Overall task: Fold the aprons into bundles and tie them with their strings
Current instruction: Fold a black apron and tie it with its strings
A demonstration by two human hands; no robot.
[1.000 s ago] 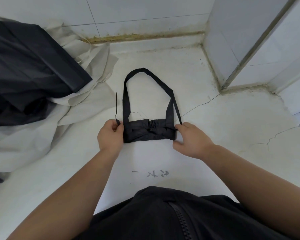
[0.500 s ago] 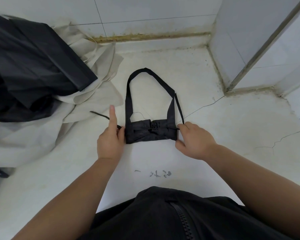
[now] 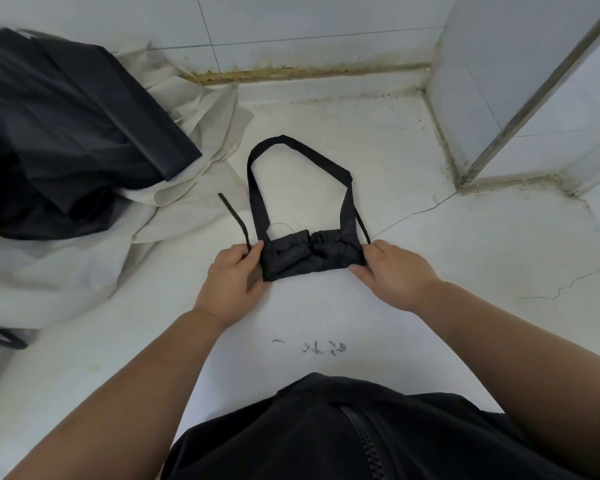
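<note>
The apron bundle [image 3: 309, 252] lies on the floor [image 3: 465, 254] between my hands: soft, light, likely to spring open. On my left hand [image 3: 231, 278] the fingers pinch its thin string [image 3: 234, 216]; my right hand [image 3: 394, 271] clamps the other end. I'd hold it at both ends.

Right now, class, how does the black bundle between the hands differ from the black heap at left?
The bundle is small, tightly folded and held by the left hand and right hand; the heap is large, loose and untouched. The bundle lies on bare floor; the heap rests on pale sheeting. Both are black cloth.
</note>
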